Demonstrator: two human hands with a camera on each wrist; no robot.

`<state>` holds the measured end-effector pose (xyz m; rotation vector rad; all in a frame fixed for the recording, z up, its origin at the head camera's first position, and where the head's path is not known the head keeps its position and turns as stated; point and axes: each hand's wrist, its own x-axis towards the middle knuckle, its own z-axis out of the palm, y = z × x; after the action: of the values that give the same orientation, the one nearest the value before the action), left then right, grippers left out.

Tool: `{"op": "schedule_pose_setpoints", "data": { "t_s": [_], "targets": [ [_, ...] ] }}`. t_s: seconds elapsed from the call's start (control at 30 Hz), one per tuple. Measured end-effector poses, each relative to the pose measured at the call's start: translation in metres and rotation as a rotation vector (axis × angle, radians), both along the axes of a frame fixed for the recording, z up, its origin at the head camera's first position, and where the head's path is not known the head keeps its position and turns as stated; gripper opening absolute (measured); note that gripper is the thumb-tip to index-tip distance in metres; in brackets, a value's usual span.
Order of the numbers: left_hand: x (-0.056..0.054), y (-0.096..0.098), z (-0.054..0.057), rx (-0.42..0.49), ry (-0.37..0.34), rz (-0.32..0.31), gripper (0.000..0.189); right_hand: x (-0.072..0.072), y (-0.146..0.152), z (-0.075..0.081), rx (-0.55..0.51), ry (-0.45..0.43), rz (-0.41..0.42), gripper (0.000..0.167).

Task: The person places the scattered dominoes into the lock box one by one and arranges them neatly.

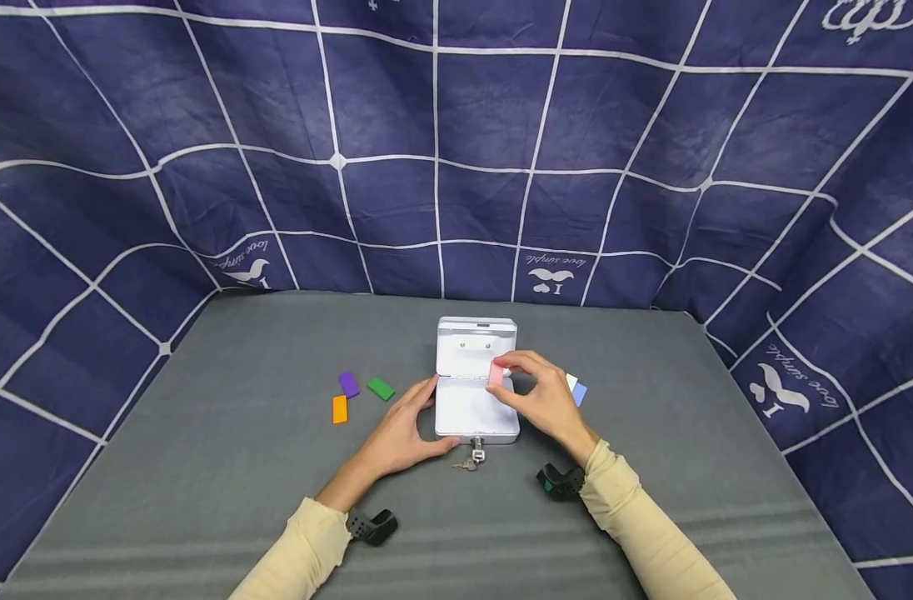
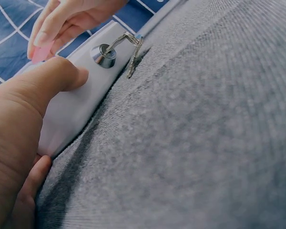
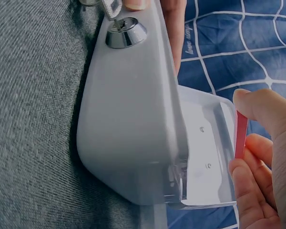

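Observation:
A white metal cash box (image 1: 476, 410) stands on the grey table with its lid up, tilted back. Keys (image 1: 467, 461) hang from the lock (image 3: 126, 33) on its front. My left hand (image 1: 406, 429) holds the box at its left, the thumb on the front face near the lock and the other fingers along the side. Over the box, my right hand (image 1: 541, 395) pinches a pink rectangular block (image 1: 496, 373) between thumb and fingertips. That pink block (image 3: 240, 134) is upright, in front of the raised lid in the right wrist view.
Left of the box lie a purple block (image 1: 348, 384), an orange block (image 1: 340, 409) and a green block (image 1: 381, 388). A blue block (image 1: 580, 393) and a white block (image 1: 571, 381) show partly behind my right hand. A blue gridded curtain (image 1: 471, 200) surrounds the table.

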<state>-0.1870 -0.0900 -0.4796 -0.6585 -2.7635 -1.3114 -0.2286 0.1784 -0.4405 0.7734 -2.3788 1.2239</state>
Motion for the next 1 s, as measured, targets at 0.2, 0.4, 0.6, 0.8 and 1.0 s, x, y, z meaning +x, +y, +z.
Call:
{"op": "schedule_pose_setpoints", "data": {
  "t_s": [0.2,0.4,0.6,0.8,1.0],
  "targets": [
    [-0.003,-0.001,0.001,0.048,-0.001,-0.004,0.105,-0.003,-0.004,0.002,0.01,-0.011,0.034,0.037],
    [-0.005,-0.002,0.0,0.047,-0.004,-0.025,0.107,-0.004,-0.01,0.002,0.011,-0.002,0.029,0.037],
    [-0.003,-0.004,-0.003,0.041,-0.022,-0.024,0.107,-0.001,-0.019,-0.006,0.019,0.004,0.034,0.035],
    [-0.003,-0.004,-0.005,0.017,-0.023,-0.028,0.109,-0.001,-0.022,-0.012,0.006,-0.001,0.032,0.036],
    [-0.006,-0.002,-0.001,0.026,0.005,-0.019,0.109,-0.009,-0.024,-0.011,0.014,0.001,0.079,0.035]
  ]
}}
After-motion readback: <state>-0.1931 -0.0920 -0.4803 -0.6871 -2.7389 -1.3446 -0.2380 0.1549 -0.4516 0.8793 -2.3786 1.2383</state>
